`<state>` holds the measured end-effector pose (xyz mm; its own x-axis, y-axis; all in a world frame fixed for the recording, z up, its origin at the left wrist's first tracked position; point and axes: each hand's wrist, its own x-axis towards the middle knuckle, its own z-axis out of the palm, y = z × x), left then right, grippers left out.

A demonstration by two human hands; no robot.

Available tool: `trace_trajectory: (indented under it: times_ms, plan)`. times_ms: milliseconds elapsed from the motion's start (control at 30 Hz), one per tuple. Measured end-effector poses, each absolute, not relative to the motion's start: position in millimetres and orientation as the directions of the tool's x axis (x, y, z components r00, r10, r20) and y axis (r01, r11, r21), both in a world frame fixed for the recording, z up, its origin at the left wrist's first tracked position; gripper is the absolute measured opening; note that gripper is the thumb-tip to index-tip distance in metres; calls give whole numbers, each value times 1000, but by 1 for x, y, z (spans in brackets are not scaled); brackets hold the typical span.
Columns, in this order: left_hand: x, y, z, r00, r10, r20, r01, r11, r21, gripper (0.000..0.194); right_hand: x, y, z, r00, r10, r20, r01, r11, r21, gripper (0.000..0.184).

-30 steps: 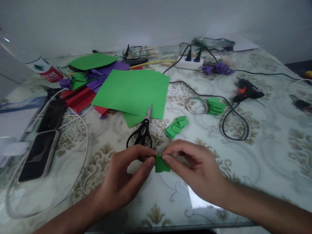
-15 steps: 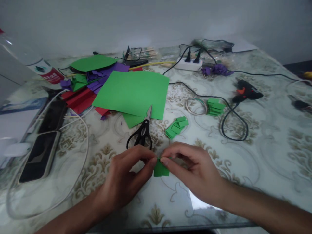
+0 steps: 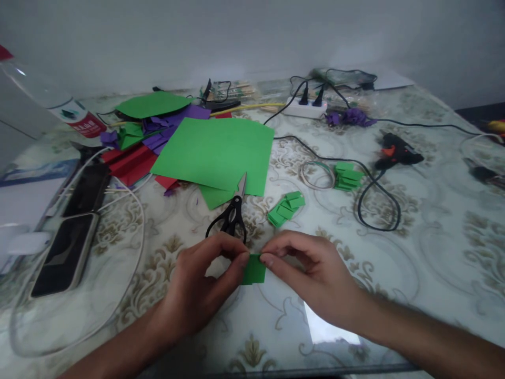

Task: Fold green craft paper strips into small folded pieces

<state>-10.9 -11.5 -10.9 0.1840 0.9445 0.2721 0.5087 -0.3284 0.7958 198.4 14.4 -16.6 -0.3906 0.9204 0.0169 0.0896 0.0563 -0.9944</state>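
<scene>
Between my two hands is a small piece of green paper (image 3: 254, 269), pinched along its upper edge and hanging downward. My left hand (image 3: 211, 276) grips its left side with thumb and fingertips. On the right corner, the thumb and forefinger of my right hand (image 3: 311, 271) are closed. Just beyond my left hand lie black-handled scissors (image 3: 232, 213), blades pointing away and their tip over a large green sheet (image 3: 216, 150). A small stack of folded green paper pieces (image 3: 286, 208) rests ahead of my right hand, and a second green stack (image 3: 347, 177) sits farther right.
A black glue gun (image 3: 399, 151) lies at the right with its looped cord. Behind stands a white power strip (image 3: 305, 108) with plugs. To the left are a phone (image 3: 65, 255), a white cable (image 3: 142, 221), red paper (image 3: 130, 160) and a plastic bottle (image 3: 81, 118).
The small green paper has shifted slightly left between my fingers, and my left fingertips have moved a little left, farther from the right ones. Both hands keep pinching it.
</scene>
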Motion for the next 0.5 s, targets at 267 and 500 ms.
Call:
trace_trajectory:
  times_ms: [267, 500]
  plan:
    - [-9, -10, -9, 226, 945, 236, 499, -321, 805, 8, 200, 16, -16, -410, 912, 31, 132, 93, -987, 8]
    - [-8, -10, -7, 227, 943, 242, 519, -328, 789, 9, 199, 14, -16, -417, 908, 28, 131, 91, -987, 9]
